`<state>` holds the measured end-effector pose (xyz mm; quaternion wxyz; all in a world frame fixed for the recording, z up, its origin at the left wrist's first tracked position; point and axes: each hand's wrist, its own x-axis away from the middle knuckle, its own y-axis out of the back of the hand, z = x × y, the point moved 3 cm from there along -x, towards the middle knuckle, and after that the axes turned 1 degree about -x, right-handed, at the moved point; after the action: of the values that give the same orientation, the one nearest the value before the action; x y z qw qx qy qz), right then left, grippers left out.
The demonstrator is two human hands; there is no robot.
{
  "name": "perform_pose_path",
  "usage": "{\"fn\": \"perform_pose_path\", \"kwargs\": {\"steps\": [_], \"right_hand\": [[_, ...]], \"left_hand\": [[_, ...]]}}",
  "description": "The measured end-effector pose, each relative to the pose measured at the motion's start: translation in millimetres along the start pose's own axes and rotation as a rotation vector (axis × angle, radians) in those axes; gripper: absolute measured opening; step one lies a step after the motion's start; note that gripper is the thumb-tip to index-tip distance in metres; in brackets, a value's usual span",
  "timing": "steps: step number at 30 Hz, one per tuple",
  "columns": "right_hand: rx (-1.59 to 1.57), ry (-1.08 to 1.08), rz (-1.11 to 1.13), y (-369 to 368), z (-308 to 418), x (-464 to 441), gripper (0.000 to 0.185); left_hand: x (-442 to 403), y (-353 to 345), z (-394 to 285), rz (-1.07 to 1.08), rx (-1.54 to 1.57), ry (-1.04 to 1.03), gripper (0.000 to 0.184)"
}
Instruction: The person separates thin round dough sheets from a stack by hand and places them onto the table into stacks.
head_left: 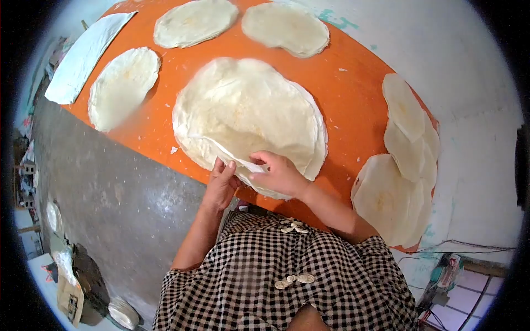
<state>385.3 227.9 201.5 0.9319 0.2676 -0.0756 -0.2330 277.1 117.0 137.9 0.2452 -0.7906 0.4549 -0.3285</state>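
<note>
A large stack of thin, round, pale sheets (pixel 248 105) lies on the orange table (pixel 348 99) in front of me. The near edge of its top sheet is lifted and folded back. My left hand (pixel 222 185) pinches this raised edge between thumb and fingers at the front of the stack. Just to its right, my right hand (pixel 279 174) has its thumb and fingers curled round the same lifted edge, over the stack's near rim.
More piles of round sheets lie at the table's back, with one pile (pixel 124 88) at the left. A folded white cloth (pixel 88 58) rests on the far left corner. Overlapping sheets (pixel 392 198) cover the right end. Grey floor (pixel 127 182) shows at left.
</note>
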Motion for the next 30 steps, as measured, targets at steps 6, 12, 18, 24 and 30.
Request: {"fn": "perform_pose_path", "kwargs": {"steps": [6,12,18,24,30], "right_hand": [[0.267,0.084,-0.167,17,3,20,0.033],[0.016,-0.179,-0.118,29,-59,40,0.023],[-0.547,-0.220,-0.242,140,-21,1,0.029],[-0.121,-0.173,-0.569,313,-52,-22,0.031],[0.770,-0.017,-1.023,446,23,3,0.031]], "left_hand": [[-4,-24,11,-0.081,0.019,-0.026,0.044],[6,-14,29,-0.116,-0.056,-0.044,0.046],[4,32,48,-0.406,0.008,0.059,0.032],[10,42,45,-0.349,0.032,0.046,0.021],[28,58,27,-0.423,-0.010,0.032,0.023]]}}
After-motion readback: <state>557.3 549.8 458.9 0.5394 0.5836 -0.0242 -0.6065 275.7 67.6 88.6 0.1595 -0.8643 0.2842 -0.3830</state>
